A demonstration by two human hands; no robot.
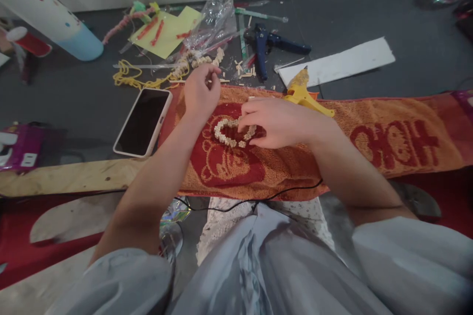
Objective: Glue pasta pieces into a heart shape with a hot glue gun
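Beadwork, looped, lies on the orange towel, partly beneath the right hand; the left hand curls beyond it. Whether either grip pinches anything, I cannot tell. Shifting outward, the right hand could knock the yellow tool; tugging could distort the beadwork.

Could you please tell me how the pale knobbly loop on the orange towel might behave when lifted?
The loop would probably flex or sag, as it looks like small pieces joined in an uneven ring. It is likely light, being slender beside the right hand. The fuzzy towel may catch it slightly.
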